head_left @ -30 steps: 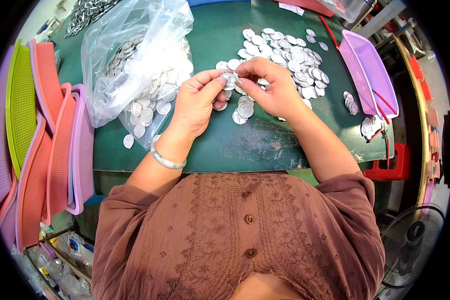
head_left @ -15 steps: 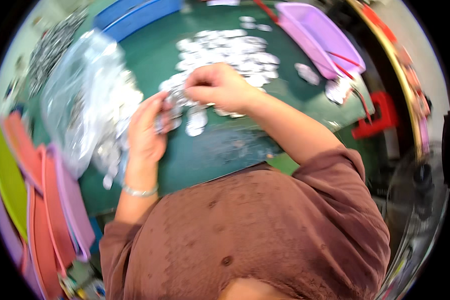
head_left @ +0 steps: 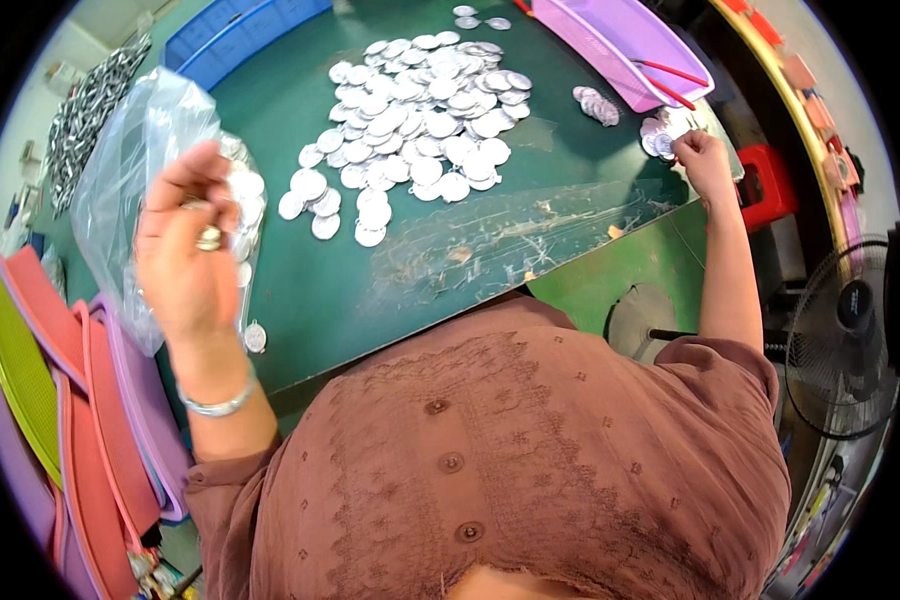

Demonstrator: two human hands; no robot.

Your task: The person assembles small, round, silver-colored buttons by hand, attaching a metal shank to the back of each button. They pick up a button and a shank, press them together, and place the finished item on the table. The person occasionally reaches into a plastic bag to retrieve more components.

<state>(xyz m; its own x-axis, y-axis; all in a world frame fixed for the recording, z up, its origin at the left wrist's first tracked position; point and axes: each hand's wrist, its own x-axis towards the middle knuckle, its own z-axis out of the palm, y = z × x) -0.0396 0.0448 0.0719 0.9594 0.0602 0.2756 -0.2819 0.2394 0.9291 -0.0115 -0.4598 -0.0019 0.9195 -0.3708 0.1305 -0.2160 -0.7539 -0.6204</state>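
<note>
My left hand [head_left: 185, 250] is raised over the clear plastic bag [head_left: 135, 150] at the table's left, its fingers pinched on a small stack of silver discs [head_left: 208, 238]. More discs show inside the bag. My right hand [head_left: 702, 155] reaches far right to a small heap of discs [head_left: 658, 135] near the table's corner, fingertips touching them. A big pile of silver discs [head_left: 420, 110] lies spread on the green table [head_left: 330, 290] between the two hands. One loose disc [head_left: 255, 337] lies near the front edge.
A purple tray [head_left: 620, 45] with red sticks stands at the back right. Stacked pink, purple and green trays [head_left: 70, 400] lean at the left. A blue crate [head_left: 235, 35] is at the back. A fan [head_left: 845, 350] and a red stool [head_left: 770, 180] stand to the right.
My hands were together over the discs at the middle. Now the left one has lifted toward the bag with discs, and the right one has stretched out to the far right heap.
</note>
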